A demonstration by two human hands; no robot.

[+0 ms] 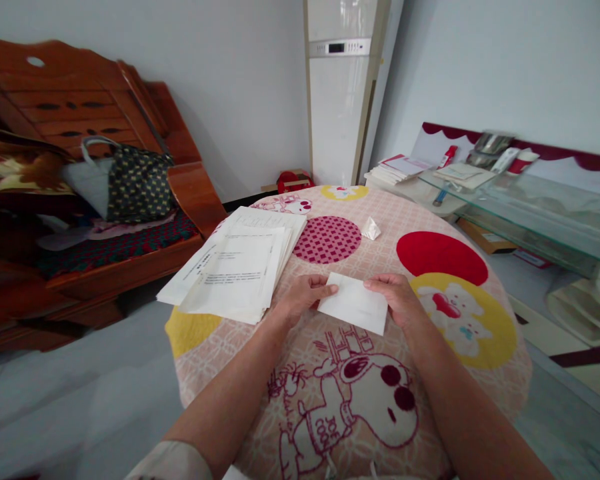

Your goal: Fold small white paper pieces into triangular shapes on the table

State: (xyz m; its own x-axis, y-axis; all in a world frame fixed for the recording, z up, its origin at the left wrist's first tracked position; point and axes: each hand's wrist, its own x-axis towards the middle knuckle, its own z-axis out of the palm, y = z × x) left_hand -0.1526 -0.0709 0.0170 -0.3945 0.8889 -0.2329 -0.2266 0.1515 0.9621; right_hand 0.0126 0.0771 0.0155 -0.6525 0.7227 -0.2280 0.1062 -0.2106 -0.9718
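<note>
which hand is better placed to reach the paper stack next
Likely the left hand: it is nearer the stack. The right hand is farther off, and both hold the white sheet.

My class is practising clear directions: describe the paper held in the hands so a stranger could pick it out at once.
Find the large patterned tablecloth. Over it, the left hand and right hand hold a small white paper between them. Unlike the printed stack of sheets to its left and the little white piece beyond, it alone is in the hands.
</note>
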